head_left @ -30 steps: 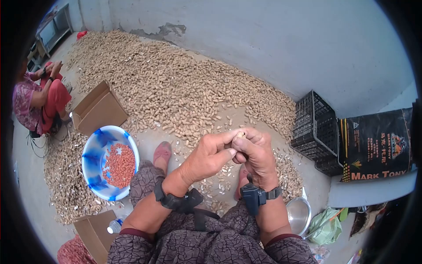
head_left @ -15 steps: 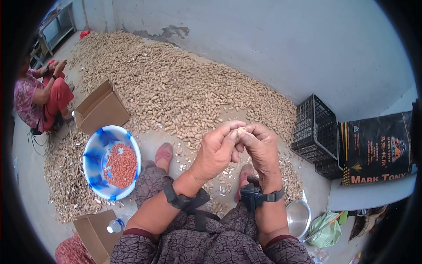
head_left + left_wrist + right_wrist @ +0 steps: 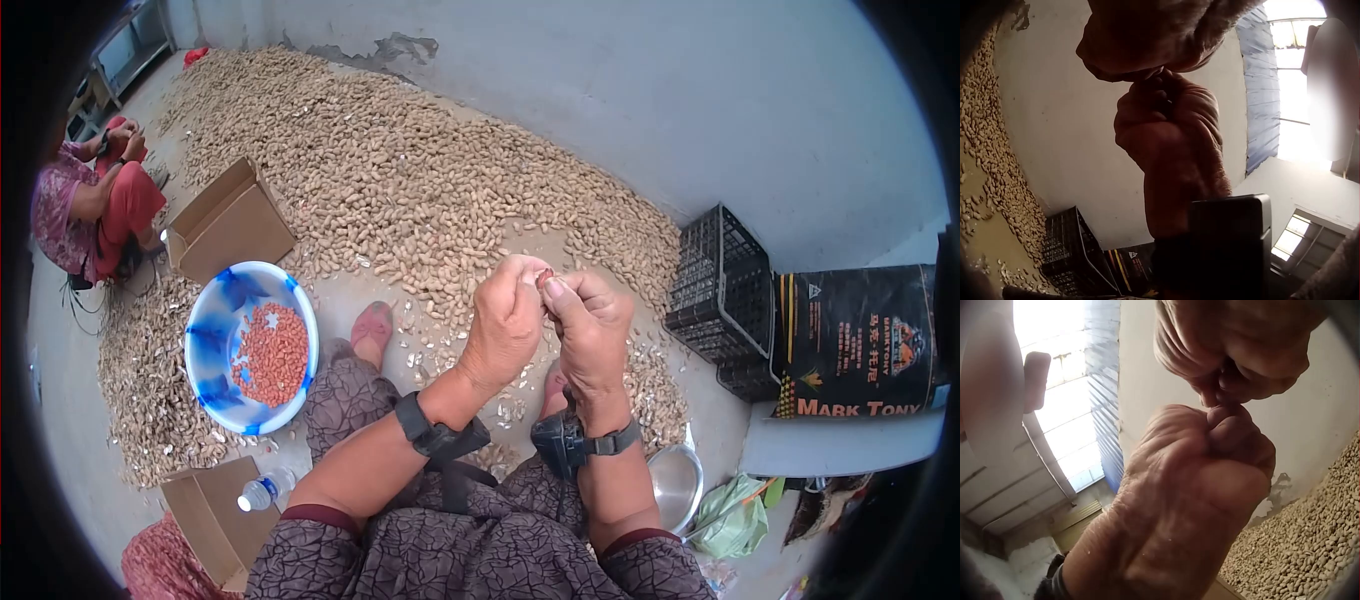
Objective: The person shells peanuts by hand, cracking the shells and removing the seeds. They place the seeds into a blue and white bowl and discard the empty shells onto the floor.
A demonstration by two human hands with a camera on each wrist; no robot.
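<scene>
Left hand [image 3: 508, 315] and right hand [image 3: 593, 325] meet at the fingertips, curled and pinching.
The right thumb [image 3: 564, 300] points toward the left hand; both forearms [image 3: 365, 468] reach forward, the left slanting inward, the right nearly straight.

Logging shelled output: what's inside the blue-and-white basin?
Reddish peanut kernels lie in the basin, toward its right side in the head view, with bare basin to their left. Whatever is under the kernels is covered and can't be seen.

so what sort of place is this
Probably a storeroom or shelling area: a heap of unshelled peanuts lies on the floor, reddish kernels sit in a blue-and-white basin, and a pile of shells lies beside it.
</scene>
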